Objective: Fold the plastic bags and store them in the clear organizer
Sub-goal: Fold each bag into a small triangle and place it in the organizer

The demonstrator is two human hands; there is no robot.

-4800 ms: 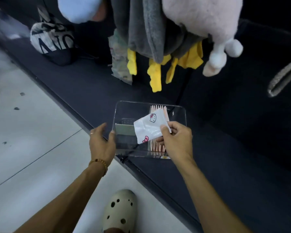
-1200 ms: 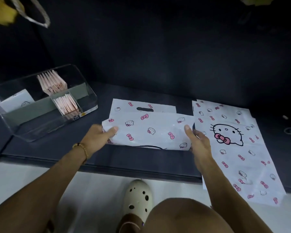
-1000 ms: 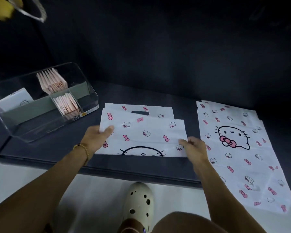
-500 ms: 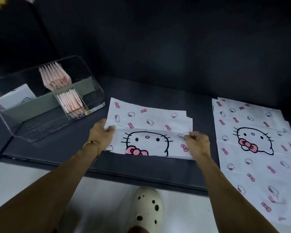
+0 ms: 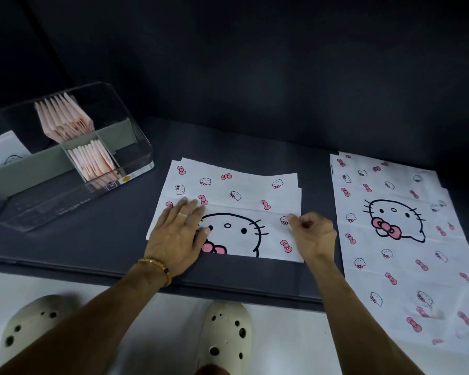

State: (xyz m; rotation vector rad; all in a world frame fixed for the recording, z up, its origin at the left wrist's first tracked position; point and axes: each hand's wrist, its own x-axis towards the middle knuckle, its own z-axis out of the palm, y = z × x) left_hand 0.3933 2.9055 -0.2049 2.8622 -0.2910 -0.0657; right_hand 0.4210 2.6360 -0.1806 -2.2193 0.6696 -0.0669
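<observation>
A white cat-print plastic bag (image 5: pixel 241 190) lies folded on the dark surface, with its lower flap turned up to show a large cat face. My left hand (image 5: pixel 176 236) presses flat on the left part of that flap, fingers straight. My right hand (image 5: pixel 312 234) is curled at the flap's right edge and pinches it between thumb and fingertip. The clear organizer (image 5: pixel 65 201) stands at the left. Folded pink bags (image 5: pixel 92 163) fill two of its compartments, and a folded white bag (image 5: pixel 3 150) sits in its far-left one.
More flat cat-print bags (image 5: pixel 390 239) lie stacked at the right and overhang the front edge of the dark surface (image 5: pixel 92 244). A dark wall rises behind. Below the edge are a pale floor and my cream clogs (image 5: pixel 222 334).
The bag's lower part has been folded up over itself. My left hand went from holding the left edge to lying flat on the flap. The camera moved closer.
</observation>
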